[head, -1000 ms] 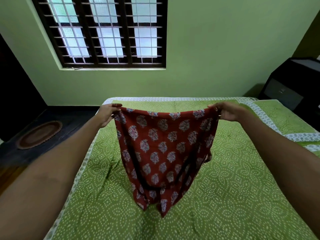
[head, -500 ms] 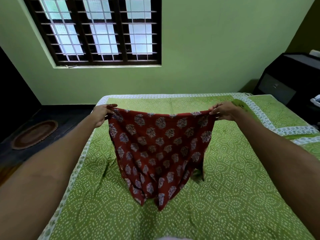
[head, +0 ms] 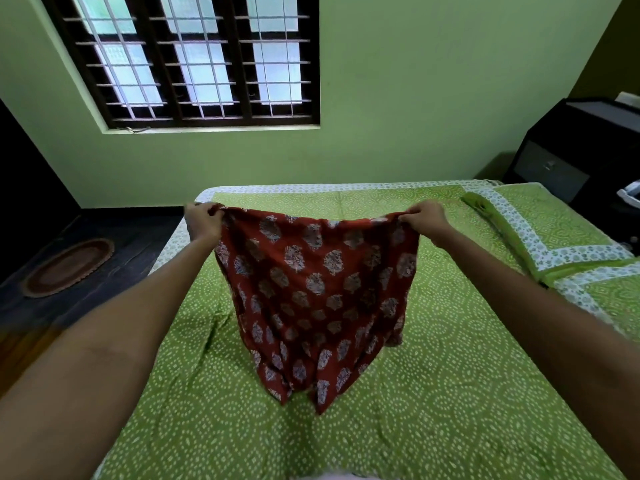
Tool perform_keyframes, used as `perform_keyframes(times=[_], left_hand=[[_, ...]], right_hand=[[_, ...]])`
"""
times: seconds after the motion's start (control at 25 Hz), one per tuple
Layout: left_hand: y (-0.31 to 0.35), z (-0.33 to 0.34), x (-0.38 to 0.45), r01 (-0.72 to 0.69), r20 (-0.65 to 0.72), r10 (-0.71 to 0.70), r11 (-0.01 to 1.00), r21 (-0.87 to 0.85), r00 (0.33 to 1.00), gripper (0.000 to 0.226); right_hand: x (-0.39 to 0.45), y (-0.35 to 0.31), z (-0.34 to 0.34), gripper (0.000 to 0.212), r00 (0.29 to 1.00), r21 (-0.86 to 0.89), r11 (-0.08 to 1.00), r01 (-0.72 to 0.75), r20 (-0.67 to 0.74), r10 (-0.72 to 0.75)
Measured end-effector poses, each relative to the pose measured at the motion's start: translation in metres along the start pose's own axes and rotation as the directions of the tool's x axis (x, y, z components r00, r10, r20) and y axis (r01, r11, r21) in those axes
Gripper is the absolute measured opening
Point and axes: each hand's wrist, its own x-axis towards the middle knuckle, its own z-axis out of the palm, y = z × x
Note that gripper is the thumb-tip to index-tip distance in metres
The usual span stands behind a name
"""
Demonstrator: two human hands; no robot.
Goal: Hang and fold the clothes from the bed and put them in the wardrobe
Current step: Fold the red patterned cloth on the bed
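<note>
The bed (head: 433, 410), covered by a green bedsheet with white dotted circles, lies under both hands and extends far beyond them to the wall. Over it hangs the red printed garment (head: 311, 296), which is held in the air between the two hands; its top edge runs from one hand to the other and sags a little in the middle, and its lower tips come down close to the sheet on the near side of the hands. I cannot tell whether they touch it.

The left hand (head: 202, 221) grasps the left top corner with curled fingers, and the right hand (head: 426, 220) pinches the right top corner in the same way.

To my judgement the cloth is thin, light and very soft: it falls in loose folds and keeps no shape of its own. It should not be slippery or fragile, but it will collapse if one corner is let go. The best places to hold are the top corners, as now, so the garment stays spread for folding or laying flat.

To the right of the right hand lies a green pillow (head: 540, 233) with a white printed border.

No brand, label or readable writing is visible; the garment carries only a repeated pale floral motif.
</note>
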Motion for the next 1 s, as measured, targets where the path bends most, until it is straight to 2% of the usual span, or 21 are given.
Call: perform_keyframes(times=[0.04, 0.08, 0.12, 0.16, 0.2, 0.24, 0.32, 0.44, 0.52, 0.72, 0.84, 1.0], left_hand=[[0.001, 0.003, 0.001, 0.061, -0.047, -0.063, 0.997, -0.038, 0.997, 0.023], [0.003, 0.006, 0.002, 0.126, -0.017, -0.130, 0.982, -0.140, 0.991, 0.023], [0.008, 0.009, 0.000, 0.200, 0.106, -0.175, 0.930, -0.309, 0.979, 0.020], [0.015, 0.012, -0.005, 0.290, 0.293, -0.162, 0.831, -0.475, 0.942, 0.016], [0.024, 0.014, -0.014, 0.382, 0.472, -0.087, 0.723, -0.576, 0.877, 0.015], [0.036, 0.015, -0.025, 0.463, 0.613, 0.003, 0.653, -0.600, 0.790, 0.017], [0.059, 0.018, -0.042, 0.538, 0.775, 0.144, 0.641, -0.547, 0.615, 0.020], [0.087, 0.024, -0.055, 0.537, 0.858, 0.292, 0.682, -0.496, 0.422, 0.015], [0.101, 0.024, -0.059, 0.558, 0.869, 0.333, 0.669, -0.492, 0.367, 0.013], [0.118, 0.025, -0.057, 0.599, 0.872, 0.393, 0.636, -0.487, 0.291, 0.040], [0.129, 0.025, -0.066, 0.669, 0.883, 0.398, 0.589, -0.454, 0.248, 0.049], [0.138, 0.034, -0.077, 0.744, 0.875, 0.463, 0.532, -0.405, 0.145, 0.056]], right_hand=[[-0.008, -0.017, 0.007, 0.017, 0.966, 0.060, 0.997, 0.043, 0.252, -0.057], [-0.016, -0.035, 0.013, 0.017, 0.846, 0.103, 0.994, 0.045, 0.526, -0.093], [-0.020, -0.048, 0.017, 0.019, 0.715, 0.100, 0.992, 0.071, 0.689, -0.121], [-0.019, -0.055, 0.020, 0.020, 0.663, 0.045, 0.986, 0.159, 0.735, -0.140], [-0.015, -0.060, 0.024, 0.021, 0.696, -0.031, 0.956, 0.292, 0.692, -0.190], [-0.011, -0.063, 0.028, 0.021, 0.757, -0.105, 0.906, 0.410, 0.593, -0.274], [-0.008, -0.068, 0.039, 0.020, 0.803, -0.134, 0.844, 0.519, 0.414, -0.428], [-0.012, -0.083, 0.050, 0.020, 0.776, 0.015, 0.838, 0.545, 0.369, -0.512], [-0.013, -0.090, 0.048, 0.021, 0.780, 0.102, 0.856, 0.507, 0.368, -0.506], [-0.014, -0.093, 0.030, 0.026, 0.804, 0.321, 0.878, 0.354, 0.375, -0.462], [-0.017, -0.094, 0.023, 0.026, 0.778, 0.368, 0.879, 0.301, 0.438, -0.450], [-0.019, -0.096, 0.012, 0.021, 0.738, 0.393, 0.880, 0.266, 0.504, -0.448]])
